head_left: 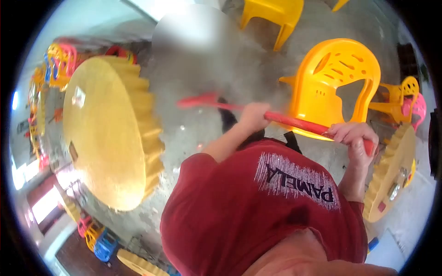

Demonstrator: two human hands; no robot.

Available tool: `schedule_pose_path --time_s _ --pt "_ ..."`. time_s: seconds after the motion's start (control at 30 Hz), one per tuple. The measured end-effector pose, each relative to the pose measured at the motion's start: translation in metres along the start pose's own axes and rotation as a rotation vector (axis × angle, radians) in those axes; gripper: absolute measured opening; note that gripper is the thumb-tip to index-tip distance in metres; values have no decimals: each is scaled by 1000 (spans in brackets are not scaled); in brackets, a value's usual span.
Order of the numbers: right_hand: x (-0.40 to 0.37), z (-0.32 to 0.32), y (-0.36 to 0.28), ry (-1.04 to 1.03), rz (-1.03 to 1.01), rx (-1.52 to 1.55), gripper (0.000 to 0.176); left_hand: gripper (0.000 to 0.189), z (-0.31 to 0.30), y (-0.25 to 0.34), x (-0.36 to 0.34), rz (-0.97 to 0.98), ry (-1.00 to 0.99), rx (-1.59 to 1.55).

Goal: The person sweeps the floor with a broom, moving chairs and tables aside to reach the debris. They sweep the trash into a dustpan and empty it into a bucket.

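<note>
A long red-handled tool (299, 123) slants across the front of the dark red shirt, its blurred, wider red end (198, 100) low over the grey floor at the left. Around the middle of the handle, my left or right fingers wrap closed: the hand nearer the tool's wide end is my right hand (254, 117). Near the handle's upper end, my left hand (354, 139) is closed round it. Just beyond the handle stands a yellow plastic chair (338, 78). A dark shoe or leg (228, 120) shows partly behind the handle.
A round table with a yellow scalloped edge (103, 133) stands at the left. Another such table (391, 177) is at the right, with small items on it. More yellow chairs (274, 11) are at the top. Coloured chairs (60, 62) are stacked or grouped at the far left.
</note>
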State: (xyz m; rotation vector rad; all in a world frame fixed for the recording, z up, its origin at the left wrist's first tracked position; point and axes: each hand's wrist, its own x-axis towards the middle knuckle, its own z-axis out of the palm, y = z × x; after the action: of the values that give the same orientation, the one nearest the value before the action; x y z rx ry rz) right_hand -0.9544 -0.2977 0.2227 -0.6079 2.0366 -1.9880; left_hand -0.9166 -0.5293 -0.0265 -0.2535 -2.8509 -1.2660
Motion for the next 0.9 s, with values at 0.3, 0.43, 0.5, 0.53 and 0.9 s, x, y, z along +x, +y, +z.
schedule_pose_path --time_s 0.3,0.43,0.5,0.53,0.9 --pt "-15 -20 -65 35 -332 -129 15 24 -11 56 -4 -1 540 -241" --pt "26 44 -28 383 -298 -420 11 18 -11 12 1 -187 429 -145" --pt "46 63 -24 407 -244 -425 16 18 -29 -2 -3 -278 334 -110" --pt "48 85 -24 385 -270 -437 16 19 -37 -13 -17 -309 332 -92" --pt "-36 287 48 22 54 -159 18 19 -103 -139 -293 -582 160 -31"
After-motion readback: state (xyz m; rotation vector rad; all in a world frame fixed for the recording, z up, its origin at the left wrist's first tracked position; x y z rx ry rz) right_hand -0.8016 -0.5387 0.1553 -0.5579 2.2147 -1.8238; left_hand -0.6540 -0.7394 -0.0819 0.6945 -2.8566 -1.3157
